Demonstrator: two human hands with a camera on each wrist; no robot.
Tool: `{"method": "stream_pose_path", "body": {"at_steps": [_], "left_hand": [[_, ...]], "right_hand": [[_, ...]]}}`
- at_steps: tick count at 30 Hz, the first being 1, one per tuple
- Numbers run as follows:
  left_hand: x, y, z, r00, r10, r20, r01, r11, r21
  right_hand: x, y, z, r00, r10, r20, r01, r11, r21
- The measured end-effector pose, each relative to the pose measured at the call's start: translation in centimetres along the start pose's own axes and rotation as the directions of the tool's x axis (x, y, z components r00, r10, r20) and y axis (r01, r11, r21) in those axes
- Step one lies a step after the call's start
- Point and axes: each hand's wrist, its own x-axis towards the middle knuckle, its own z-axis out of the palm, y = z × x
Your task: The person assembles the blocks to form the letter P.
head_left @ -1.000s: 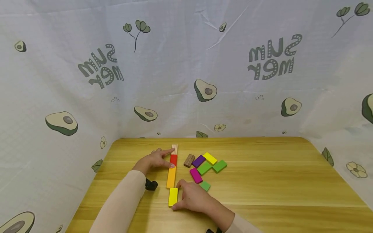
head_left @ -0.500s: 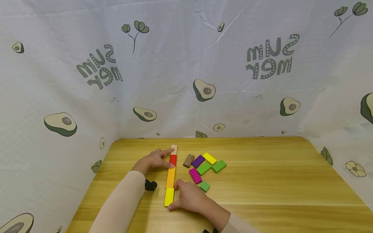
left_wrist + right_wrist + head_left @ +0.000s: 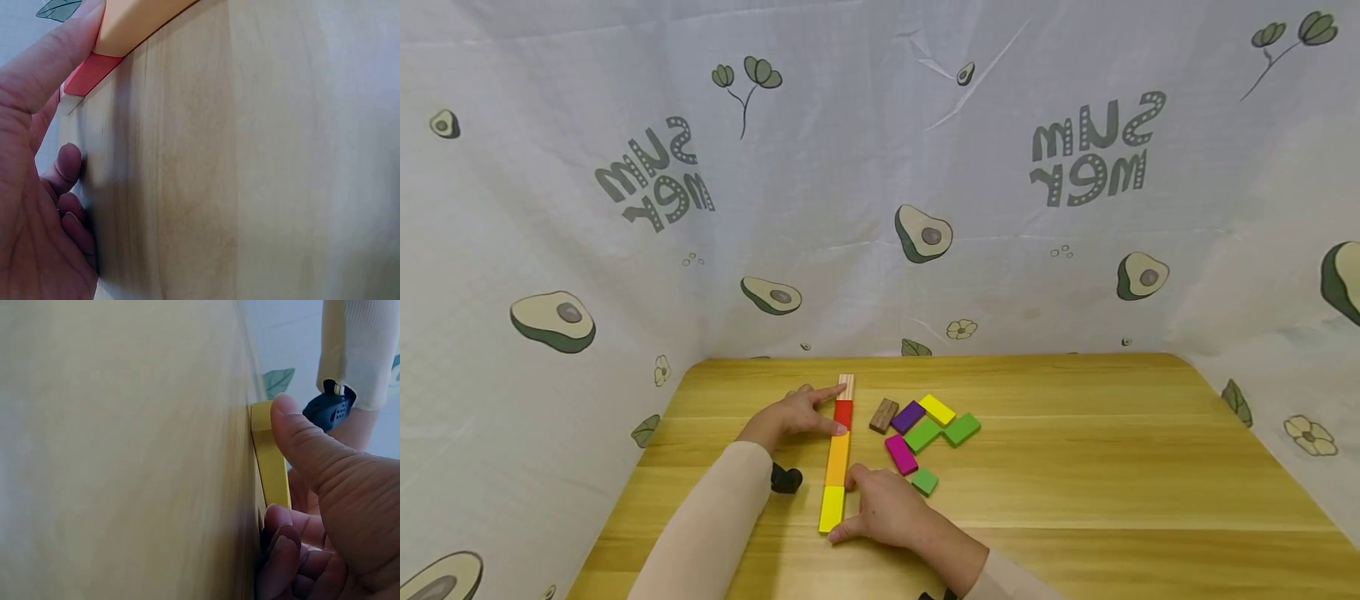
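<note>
A straight row of wooden blocks runs toward the person in the head view: a striped pale block (image 3: pixel 847 381), a red block (image 3: pixel 843 413), an orange block (image 3: pixel 837 460) and a yellow block (image 3: pixel 832 509) at the near end. My left hand (image 3: pixel 796 415) lies along the row's left side. Its extended index finger rests on the pale block, its thumb where red meets orange. My right hand (image 3: pixel 891 510) holds the yellow block, thumb at its near end and index finger by its far right corner. The right wrist view shows the thumb against that block's end (image 3: pixel 262 417).
Right of the row lie a brown block (image 3: pixel 883 415), a purple block (image 3: pixel 908 417), another yellow block (image 3: pixel 937 409), two green blocks (image 3: pixel 962 429), a magenta block (image 3: pixel 901 454) and a small light-green block (image 3: pixel 925 482). Behind the wooden table (image 3: pixel 1075 467) hangs a printed white cloth (image 3: pixel 850 167).
My right hand has slid the yellow block left, from offset to the right of the orange block into line against its near end. My left hand has kept its place on the row.
</note>
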Motion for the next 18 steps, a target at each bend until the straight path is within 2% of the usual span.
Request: {"method": "stream_pose_path", "body": {"at_steps": [8, 15, 18], "left_hand": [[-0.14, -0.01, 0.02, 1.0, 0.0, -0.008, 0.0, 1.0, -0.001], [-0.09, -0.02, 0.1, 1.0, -0.008, -0.007, 0.008, 1.0, -0.001], [-0.01, -0.03, 0.12, 1.0, -0.009, -0.007, 0.009, 1.0, -0.005]], "right_hand": [[0.27, 0.13, 0.16, 0.999, -0.042, -0.011, 0.042, 0.999, -0.029], [0.27, 0.16, 0.01, 1.0, -0.029, 0.007, 0.029, 0.999, -0.019], [0.3, 0.28, -0.17, 0.999, -0.021, 0.025, 0.021, 1.0, 0.014]]}}
